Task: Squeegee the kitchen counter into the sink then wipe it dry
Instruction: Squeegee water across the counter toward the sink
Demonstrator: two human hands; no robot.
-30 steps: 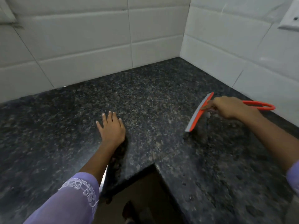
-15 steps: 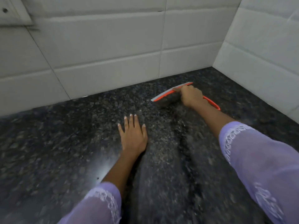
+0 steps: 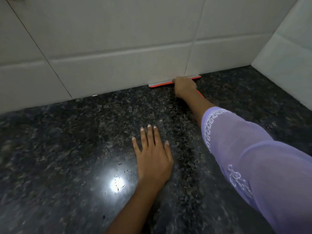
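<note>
Counter (image 3: 67, 149): right hand (image 3: 184, 86) grips squeegee (image 3: 160, 84) at wall.

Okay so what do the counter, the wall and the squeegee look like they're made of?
Counter: likely polished granite, dark and speckled, mirroring a lamp.
Wall: probably glazed ceramic tile, white, with grout lines.
Squeegee: seemingly orange plastic with a grey, perhaps rubber, blade; the right hand grips it against the wall's base.

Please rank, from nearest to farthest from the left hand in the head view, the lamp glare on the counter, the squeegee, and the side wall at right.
1. Lamp glare, just below-left of the left hand.
2. Squeegee, ahead at the back wall, in the right hand.
3. Side wall, far right.
</note>
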